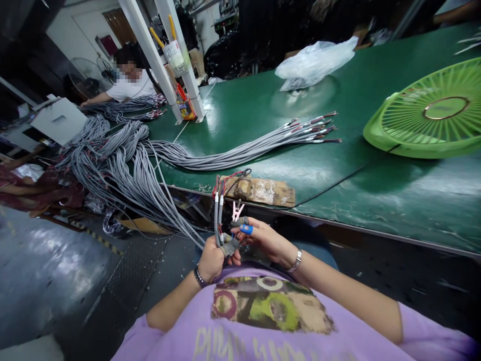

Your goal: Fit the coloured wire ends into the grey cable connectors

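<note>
Your left hand point(212, 256) was closed round grey cables point(220, 213), their upright ends rising out of the fist, long axis pointing away from you toward the bench edge point(319, 216). Your right hand point(265, 238) sat just to the right of that fist, fingers bent and tips nearly together at the fine wires point(233, 234), grip on them unclear. Beyond, a pink clip point(236, 211) stood right of the upright ends, nearer your right fingertips, with the wooden block point(270, 191) farther off.
</note>
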Demonstrator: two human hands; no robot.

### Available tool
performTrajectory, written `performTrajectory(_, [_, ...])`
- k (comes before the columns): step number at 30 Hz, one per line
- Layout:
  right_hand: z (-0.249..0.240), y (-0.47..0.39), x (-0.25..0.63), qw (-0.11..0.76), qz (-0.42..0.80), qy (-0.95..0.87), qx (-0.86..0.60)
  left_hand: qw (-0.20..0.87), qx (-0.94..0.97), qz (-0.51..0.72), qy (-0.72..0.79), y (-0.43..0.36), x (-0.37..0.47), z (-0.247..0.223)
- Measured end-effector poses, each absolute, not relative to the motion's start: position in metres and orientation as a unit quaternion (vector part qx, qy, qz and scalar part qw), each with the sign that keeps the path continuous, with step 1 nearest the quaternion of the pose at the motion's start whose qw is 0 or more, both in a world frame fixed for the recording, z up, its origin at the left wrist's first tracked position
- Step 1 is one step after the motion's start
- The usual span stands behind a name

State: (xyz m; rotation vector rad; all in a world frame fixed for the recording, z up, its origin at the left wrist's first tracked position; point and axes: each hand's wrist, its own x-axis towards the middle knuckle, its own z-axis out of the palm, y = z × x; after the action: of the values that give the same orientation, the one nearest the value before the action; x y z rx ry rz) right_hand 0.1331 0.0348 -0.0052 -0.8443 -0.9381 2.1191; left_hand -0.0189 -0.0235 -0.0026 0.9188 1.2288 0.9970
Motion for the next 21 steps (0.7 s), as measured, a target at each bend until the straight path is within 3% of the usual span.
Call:
performTrajectory(14, [0.000, 0.030, 0.122, 0.347, 0.753, -0.448, -0.335, 0.636, 0.438, 0.351, 0.530, -0.024, -0.018, -0.001])
performTrajectory(21, [-0.016, 0.042, 0.137, 0.403, 0.788, -0.312, -0.344, 0.661, 0.381, 0.380, 0.522, -0.022, -0.022, 0.010])
